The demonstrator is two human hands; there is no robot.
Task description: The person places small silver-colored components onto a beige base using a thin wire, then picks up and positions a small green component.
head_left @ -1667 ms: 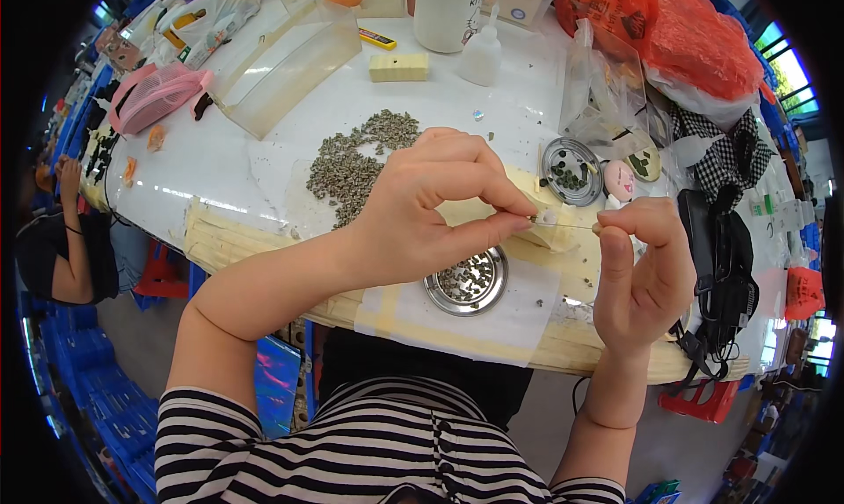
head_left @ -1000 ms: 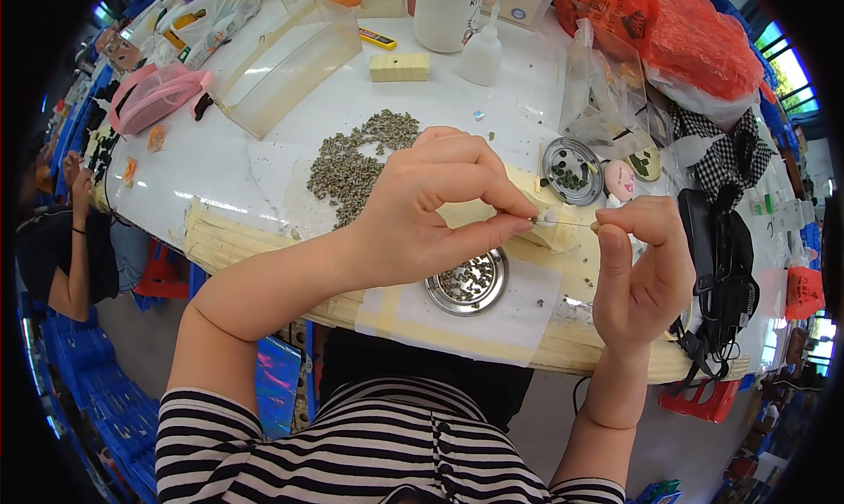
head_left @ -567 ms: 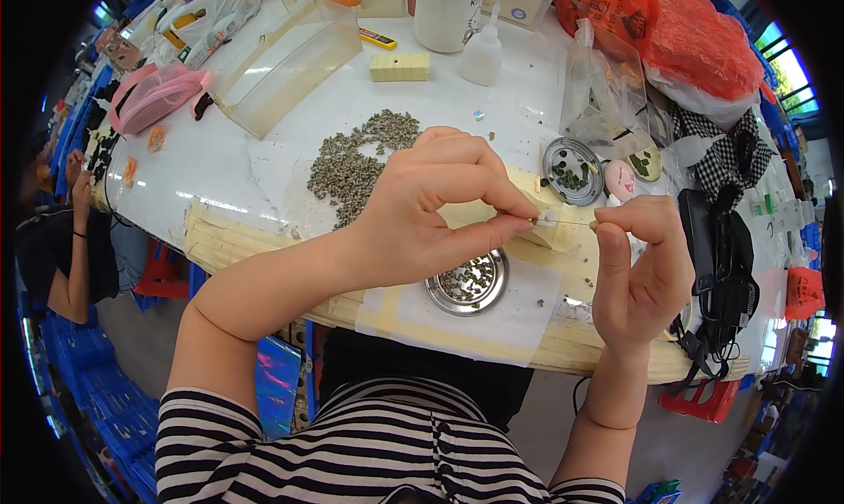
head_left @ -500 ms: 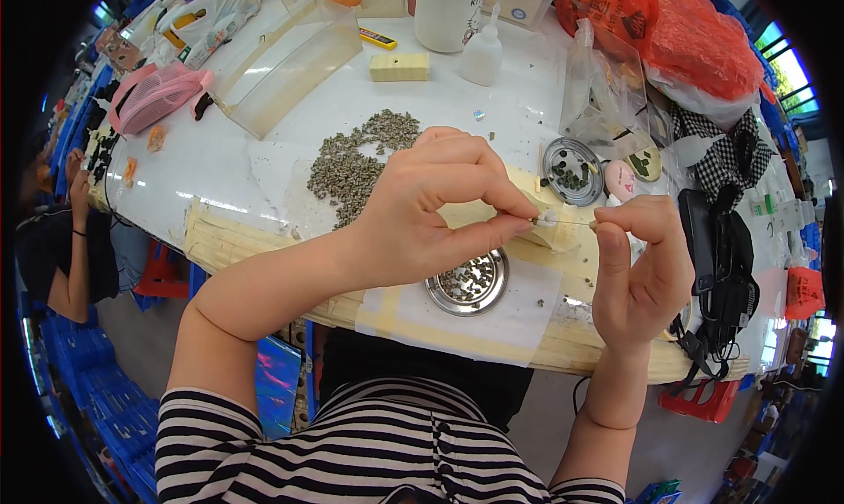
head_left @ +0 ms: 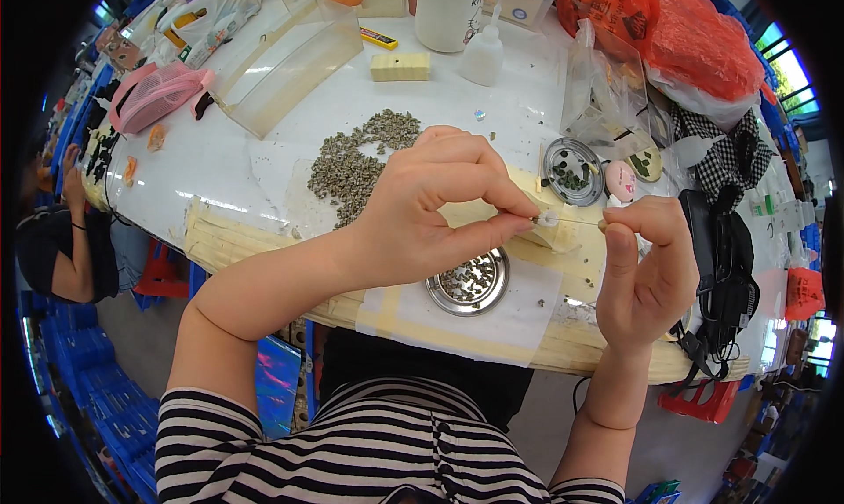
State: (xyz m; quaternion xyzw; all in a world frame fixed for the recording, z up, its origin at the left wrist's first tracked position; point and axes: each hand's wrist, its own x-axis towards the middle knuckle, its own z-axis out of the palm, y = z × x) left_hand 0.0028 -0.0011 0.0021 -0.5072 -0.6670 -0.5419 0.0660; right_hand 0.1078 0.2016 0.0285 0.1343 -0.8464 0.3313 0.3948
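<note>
Over the table, my left hand (head_left: pixel 448 200) is closed in a pinch of thumb and forefinger at one end of a thin needle-like wire (head_left: pixel 571 222). What sits in that pinch is too small to make out. My right hand (head_left: pixel 646 262) pinches the wire's other end, where a tiny pale piece (head_left: pixel 602 226) shows. Below the wire lies a pale yellow wooden block (head_left: pixel 554 233), partly behind my left hand. Nearer me, a round metal dish (head_left: pixel 503 286) holds several small brownish pieces. A pile of small grey-green pieces (head_left: pixel 347 174) spreads left of my left hand.
A second metal dish (head_left: pixel 600 177) with dark green bits stands beyond my hands. Farther back are a white squeeze bottle (head_left: pixel 482 57), a small wooden block (head_left: pixel 400 67) and a clear plastic tray (head_left: pixel 281 69). Black straps (head_left: pixel 716 284) lie at right. Another person's arm (head_left: pixel 77 240) shows at far left.
My right hand has shifted slightly right, away from my left hand, with more of the wire showing between them. The left hand stays in place. The other person's arm moved a little.
</note>
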